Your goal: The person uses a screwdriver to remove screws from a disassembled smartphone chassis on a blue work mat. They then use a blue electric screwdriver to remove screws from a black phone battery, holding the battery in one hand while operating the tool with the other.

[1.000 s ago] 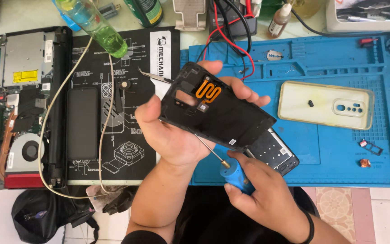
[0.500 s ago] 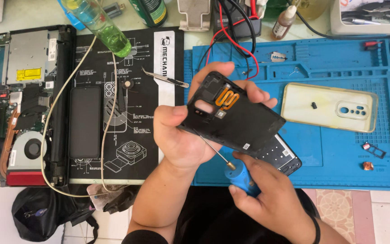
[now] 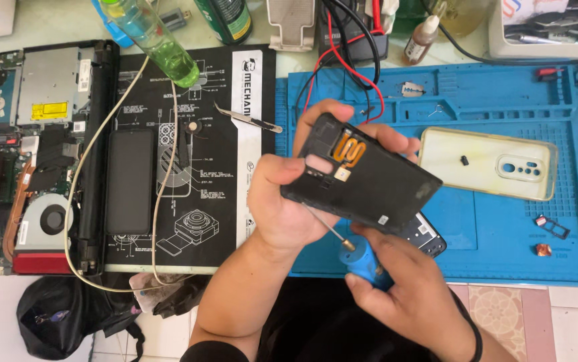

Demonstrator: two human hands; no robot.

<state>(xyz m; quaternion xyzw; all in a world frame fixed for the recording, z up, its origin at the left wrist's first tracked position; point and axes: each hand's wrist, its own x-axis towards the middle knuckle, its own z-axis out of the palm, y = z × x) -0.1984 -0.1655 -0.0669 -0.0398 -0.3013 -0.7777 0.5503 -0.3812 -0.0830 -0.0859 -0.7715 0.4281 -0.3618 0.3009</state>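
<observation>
The left hand (image 3: pixel 282 208) grips a black phone back cover (image 3: pixel 362 177) by its near end, thumb on the inner face and fingers wrapped behind, and holds it tilted in the air above the blue mat (image 3: pixel 503 248). The right hand (image 3: pixel 403 295) is closed around the blue handle of a small screwdriver (image 3: pixel 359 258), whose thin metal shaft points up toward the cover's lower edge.

The cover is already off the phone — its inner side faces up, matte black plastic with an orange coil-shaped strip and a pale square patch near the top. The rest of the phone (image 3: pixel 426 234), a dark slab, lies on the mat just under the cover, so the opening looks done and the inside work seems still ahead.

To the right on the mat lies a clear, yellowed soft case (image 3: pixel 486 164) with rounded corners and a camera cut-out. Left of the mat sits a black printed pad (image 3: pixel 195 201) with steel tweezers (image 3: pixel 248 118) on it — beyond that, an opened laptop (image 3: pixel 34 161) with its fan bare.
</observation>
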